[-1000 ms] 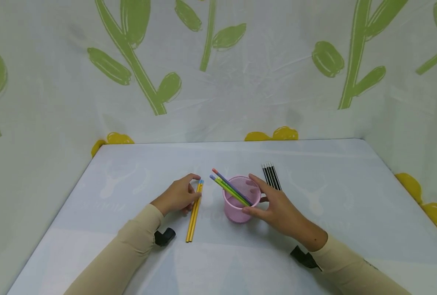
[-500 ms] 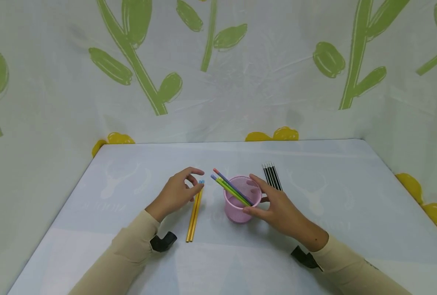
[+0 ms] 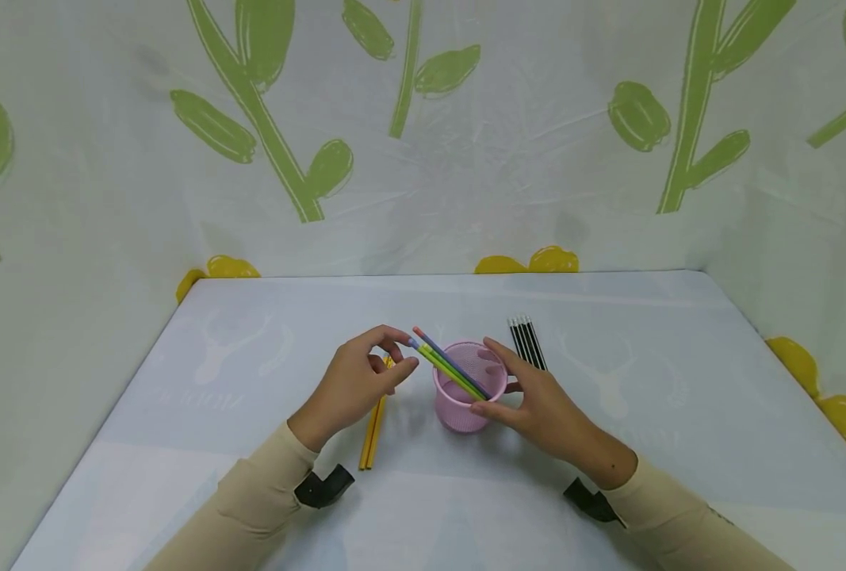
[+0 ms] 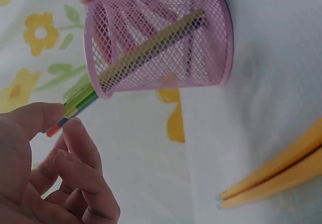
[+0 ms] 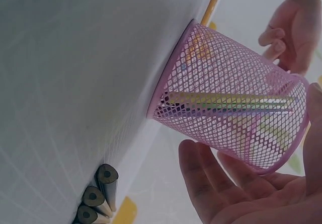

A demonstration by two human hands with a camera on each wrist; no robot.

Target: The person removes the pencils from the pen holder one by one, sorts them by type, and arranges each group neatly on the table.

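A pink mesh pencil cup stands upright on the table. My right hand grips it, thumb at the front of the rim and fingers round the far side. Green and blue-purple pencils lean in the cup towards the left, one with a red end. My left hand is at their upper ends, index fingertip right at the tips and thumb apart below; in the left wrist view these ends show between thumb and index finger. Two yellow pencils with light-blue ends lie partly hidden under my left hand.
Several black pencils with whitish ends lie side by side behind my right hand; their sharpened or cut ends show in the right wrist view. The white table meets a leaf-patterned cloth wall at its back edge.
My left hand has lifted away from the yellow pencils and moved right, to the upper ends of the pencils in the cup. My right hand and the cup have stayed put.
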